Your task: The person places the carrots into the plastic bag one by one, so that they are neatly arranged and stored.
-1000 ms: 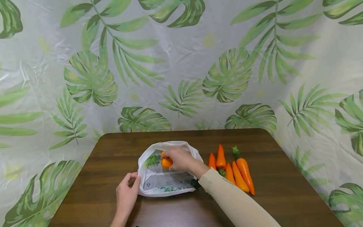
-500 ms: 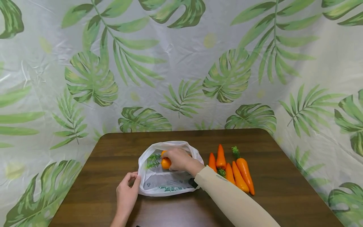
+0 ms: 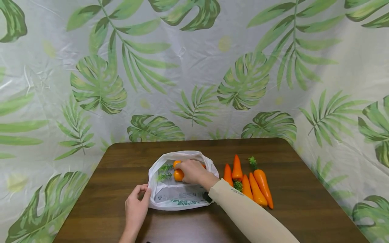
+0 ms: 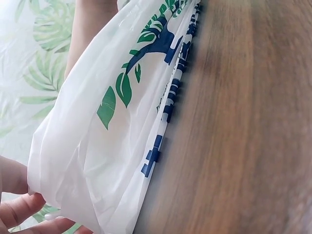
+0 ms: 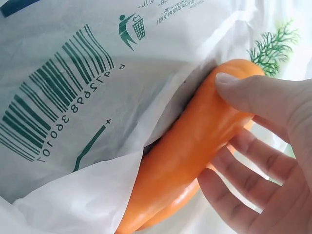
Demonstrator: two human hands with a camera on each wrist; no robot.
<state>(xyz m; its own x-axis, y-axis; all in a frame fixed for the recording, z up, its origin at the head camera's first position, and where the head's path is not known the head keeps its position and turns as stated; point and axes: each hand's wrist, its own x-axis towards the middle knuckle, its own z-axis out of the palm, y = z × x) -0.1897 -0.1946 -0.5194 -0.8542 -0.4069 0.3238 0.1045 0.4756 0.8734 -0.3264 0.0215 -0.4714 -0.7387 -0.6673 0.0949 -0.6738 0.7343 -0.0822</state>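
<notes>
A white plastic bag (image 3: pixel 182 204) lies with its mouth spread wide on the table. My left hand (image 3: pixel 136 204) pinches the bag's left rim between thumb and fingers; in the left wrist view the fingers (image 4: pixel 19 209) are at the white plastic. Inside the bag, my right hand (image 3: pixel 192 171) holds an orange carrot (image 5: pixel 190 141), thumb on one side and fingers curled at the other. A second carrot (image 5: pixel 170 209) shows beneath it. Two feathery green tops (image 3: pixel 165 176) point left within the bag, and the carrots' bodies are partly hidden by the hand.
Several orange carrots (image 3: pixel 263 185) lie in a loose group right of the bag, beside the right forearm. One has a green top (image 3: pixel 253 163) pointing away. The brown wooden table (image 3: pixel 121 168) ends at a leaf-patterned curtain (image 3: pixel 194 67) behind.
In the bag, the green tops have spread into two separate tufts. My right hand and forearm have shifted slightly, staying over the carrots. The left hand stays at the rim.
</notes>
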